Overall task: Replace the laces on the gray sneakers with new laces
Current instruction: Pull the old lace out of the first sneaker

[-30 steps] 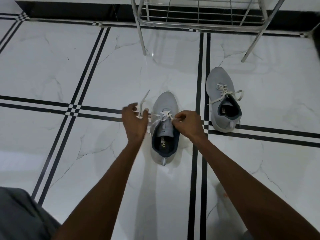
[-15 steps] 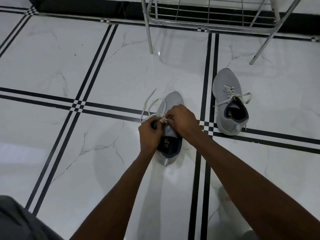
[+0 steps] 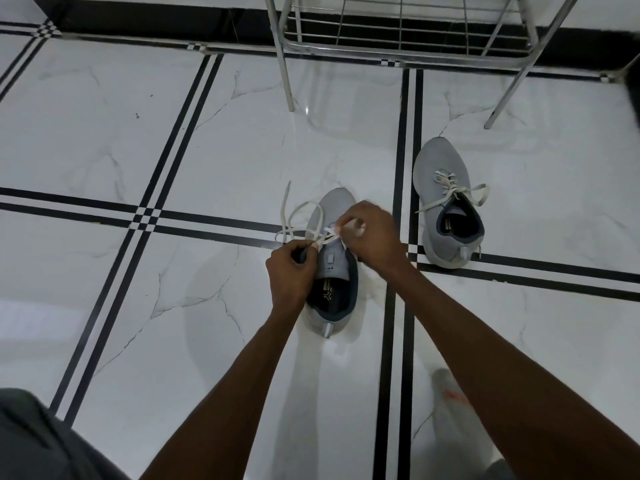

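Both hands (image 3: 332,251) now closer over one of two gray sneakers (image 3: 334,265), each pinching white lace (image 3: 301,220)

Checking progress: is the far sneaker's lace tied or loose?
Tied: the far sneaker shows its white lace knotted in a bow, no hand on it.

floor (image 3: 214,161): white marble tile, black stripes | metal rack (image 3: 401,50): stands at far wall

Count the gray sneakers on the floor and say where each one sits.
2. One gray sneaker lies at centre, under both hands, which work its white lace. The other sneaker sits apart to its right, laced, near the metal rack. None seems hidden.
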{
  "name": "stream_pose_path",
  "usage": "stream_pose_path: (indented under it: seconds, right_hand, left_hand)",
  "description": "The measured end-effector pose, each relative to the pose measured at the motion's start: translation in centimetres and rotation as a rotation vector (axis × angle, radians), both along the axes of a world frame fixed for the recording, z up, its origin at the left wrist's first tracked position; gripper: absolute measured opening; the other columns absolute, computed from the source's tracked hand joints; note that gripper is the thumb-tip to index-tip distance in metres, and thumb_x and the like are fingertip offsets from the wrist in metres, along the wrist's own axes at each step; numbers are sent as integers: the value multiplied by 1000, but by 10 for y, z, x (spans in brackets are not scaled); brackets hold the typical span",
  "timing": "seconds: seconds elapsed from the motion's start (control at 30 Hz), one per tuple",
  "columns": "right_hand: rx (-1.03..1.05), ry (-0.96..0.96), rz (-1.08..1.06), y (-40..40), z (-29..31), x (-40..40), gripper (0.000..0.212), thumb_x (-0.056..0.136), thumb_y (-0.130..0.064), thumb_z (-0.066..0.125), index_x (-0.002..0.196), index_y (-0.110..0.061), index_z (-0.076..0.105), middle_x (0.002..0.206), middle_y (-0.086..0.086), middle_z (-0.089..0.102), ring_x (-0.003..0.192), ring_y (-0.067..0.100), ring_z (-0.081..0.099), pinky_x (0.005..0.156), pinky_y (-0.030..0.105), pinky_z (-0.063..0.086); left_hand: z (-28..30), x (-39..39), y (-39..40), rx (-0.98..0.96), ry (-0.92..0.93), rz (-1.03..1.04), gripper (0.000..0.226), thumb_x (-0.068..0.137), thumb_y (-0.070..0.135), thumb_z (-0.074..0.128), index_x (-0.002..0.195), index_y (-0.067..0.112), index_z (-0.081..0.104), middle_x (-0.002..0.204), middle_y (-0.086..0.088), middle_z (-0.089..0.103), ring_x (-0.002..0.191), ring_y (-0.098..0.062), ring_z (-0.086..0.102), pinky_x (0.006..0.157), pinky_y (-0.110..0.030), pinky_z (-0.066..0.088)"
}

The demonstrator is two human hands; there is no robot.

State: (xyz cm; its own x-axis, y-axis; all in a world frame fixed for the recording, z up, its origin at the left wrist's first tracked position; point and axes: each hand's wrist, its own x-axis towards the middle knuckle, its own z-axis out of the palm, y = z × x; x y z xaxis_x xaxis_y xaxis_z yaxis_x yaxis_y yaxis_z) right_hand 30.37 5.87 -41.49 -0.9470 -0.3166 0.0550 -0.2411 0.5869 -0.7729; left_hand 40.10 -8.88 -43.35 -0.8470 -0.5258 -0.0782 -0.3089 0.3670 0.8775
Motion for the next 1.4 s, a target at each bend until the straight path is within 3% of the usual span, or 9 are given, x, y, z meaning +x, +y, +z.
stream_pose_path:
  seconds: [0.17, 0.37, 0.5, 0.67, 0.9, 1.0, 1.13, 1.3, 1.4]
  right_hand:
    - [258, 25, 219, -17, -17, 9, 12, 84, -17, 70, 76, -11, 78, 82, 6, 70, 81, 22, 62, 74, 38, 50]
    - [123, 51, -359, 17, -10, -11, 6, 86, -1, 64, 87, 1, 69, 99, 17, 63, 86, 20, 60, 77, 27, 47]
    - [50, 43, -90, 2, 2, -5, 13, 82, -7, 72, 94, -12, 70, 105, 3, 58, 89, 11, 54, 75, 19, 45]
    - [283, -18, 157, -26, -14, 12, 9, 83, -14, 69, 78, -11, 76, 86, 6, 65, 83, 21, 61, 71, 41, 54]
    - [112, -22, -392, 13, -13, -23, 12, 86, -1, 61, 84, -2, 73, 95, 12, 70, 83, 16, 63, 65, 10, 36]
    - [68, 0, -196, 8, -5, -18, 26, 82, -6, 73, 108, -6, 70, 117, 8, 60, 94, 9, 55, 80, 11, 38]
    - [217, -23, 143, -23, -5, 5, 17, 78, -18, 77, 94, -16, 77, 103, 4, 66, 95, 21, 63, 81, 37, 53]
    - [423, -119, 160, -35, -19, 5, 16, 91, -13, 62, 93, -4, 75, 78, 6, 55, 90, 22, 64, 68, 28, 47]
    - [248, -62, -120, -21, -15, -3, 20, 88, -7, 57, 78, 4, 71, 73, 14, 63, 75, 25, 63, 67, 26, 44]
  left_hand:
    - [0, 1, 3, -7, 7, -18, 10, 92, 22, 73, 97, 17, 80, 82, 18, 70, 81, 8, 67, 75, -6, 50]
    - [2, 2, -4, 26, -9, 0, 8, 91, 21, 73, 93, 18, 80, 79, 20, 71, 78, 6, 68, 72, -6, 50]
    - [2, 1, -1, 19, 3, -4, 8, 90, 22, 74, 94, 17, 80, 80, 15, 73, 79, 5, 68, 73, -6, 50]
    - [0, 2, -2, -16, 6, -37, 12, 91, 23, 74, 96, 15, 80, 85, 8, 76, 80, 2, 70, 77, -12, 54]
    - [2, 7, -3, 24, 6, 6, 10, 91, 23, 74, 94, 16, 80, 81, 13, 74, 79, 4, 69, 73, -8, 51]
    - [2, 7, -4, 29, 0, 7, 11, 91, 25, 75, 96, 17, 80, 83, 12, 73, 79, 5, 68, 74, -7, 51]
    - [4, 5, -1, 6, 20, 2, 11, 90, 24, 75, 94, 16, 80, 82, 12, 73, 79, 4, 69, 75, -9, 53]
    - [2, 3, -1, -14, 18, -22, 10, 90, 24, 75, 95, 17, 80, 81, 15, 72, 79, 6, 69, 77, -12, 54]
    - [3, 3, -2, -9, 15, 9, 9, 90, 22, 74, 92, 15, 80, 78, 14, 72, 77, 6, 68, 70, -5, 47]
